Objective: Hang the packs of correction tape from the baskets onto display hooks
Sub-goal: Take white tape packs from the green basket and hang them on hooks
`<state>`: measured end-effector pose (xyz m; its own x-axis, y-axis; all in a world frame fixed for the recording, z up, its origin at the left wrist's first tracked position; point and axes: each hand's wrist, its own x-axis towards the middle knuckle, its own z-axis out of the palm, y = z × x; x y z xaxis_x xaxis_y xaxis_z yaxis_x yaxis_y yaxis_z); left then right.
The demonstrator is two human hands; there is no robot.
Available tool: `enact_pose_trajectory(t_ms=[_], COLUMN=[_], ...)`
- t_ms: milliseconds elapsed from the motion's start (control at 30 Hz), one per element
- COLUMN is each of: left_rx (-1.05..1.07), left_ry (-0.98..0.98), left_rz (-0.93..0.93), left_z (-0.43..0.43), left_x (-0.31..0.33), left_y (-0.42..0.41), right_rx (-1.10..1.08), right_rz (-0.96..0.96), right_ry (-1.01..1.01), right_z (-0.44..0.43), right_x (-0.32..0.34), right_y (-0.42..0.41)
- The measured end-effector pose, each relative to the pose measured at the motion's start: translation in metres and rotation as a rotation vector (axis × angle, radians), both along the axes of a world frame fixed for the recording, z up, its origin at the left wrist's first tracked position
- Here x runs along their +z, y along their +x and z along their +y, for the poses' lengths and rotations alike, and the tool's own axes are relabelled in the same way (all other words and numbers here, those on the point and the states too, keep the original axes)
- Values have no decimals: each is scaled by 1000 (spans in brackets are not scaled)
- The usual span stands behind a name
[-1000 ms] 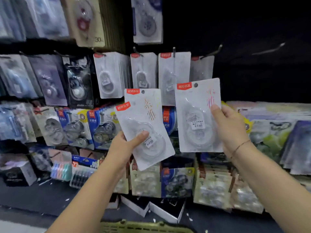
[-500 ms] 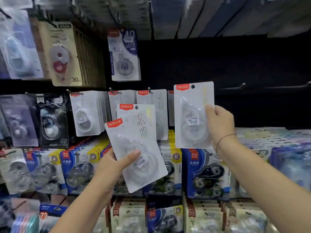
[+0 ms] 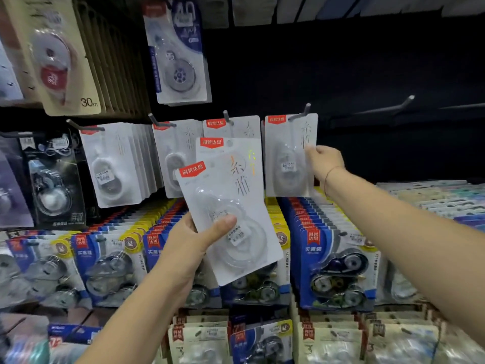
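We anchor on the hook (image 3: 301,114): one pack (image 3: 286,153) hangs on it, right hand (image 3: 324,161) at that pack's right edge; left hand (image 3: 194,237) with two packs (image 3: 231,206) lower left; another hook (image 3: 404,102) right.

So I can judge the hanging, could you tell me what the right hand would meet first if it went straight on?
Probably the dark back panel: the right hand pinches a white pack that seems threaded on a hook, so it would slide the pack along it. Depth is unclear.
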<state>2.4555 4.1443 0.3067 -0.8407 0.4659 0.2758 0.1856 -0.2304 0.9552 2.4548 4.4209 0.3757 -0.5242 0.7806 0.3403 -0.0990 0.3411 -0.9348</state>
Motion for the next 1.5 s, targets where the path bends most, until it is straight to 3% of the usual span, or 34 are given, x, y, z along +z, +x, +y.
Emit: enact_pose_trajectory(t_ms=[400,533,633,767,867,1200,1400,1500], left_rx=[-74,-95,-88,-70,-73,-127,34,81], left_ry=[33,42,63,91,148,169,278,235], left_rz=[-21,-14,-13,-41,-80,-113,-159,-147], left_z=[16,18,18,22,28,34,31,27], left_x=[-9,-8,-4,0,2,4,7,6], left_y=[-26,-22,-17,-6,6,13,11,8], right_rx=[-168,-232,47,420,504,313,199,217], right_rz=[-98,-29,135,24,-81,-27,119,217], right_ry=[-26,120,238,227,205,152,191,185], right_z=[44,22,-29,-90,-106,-98,-88,-78], right_x=[4,-3,-19,-53,-68,-65,-44,-31], right_y=[-73,-44,15,81,100,110,126,131])
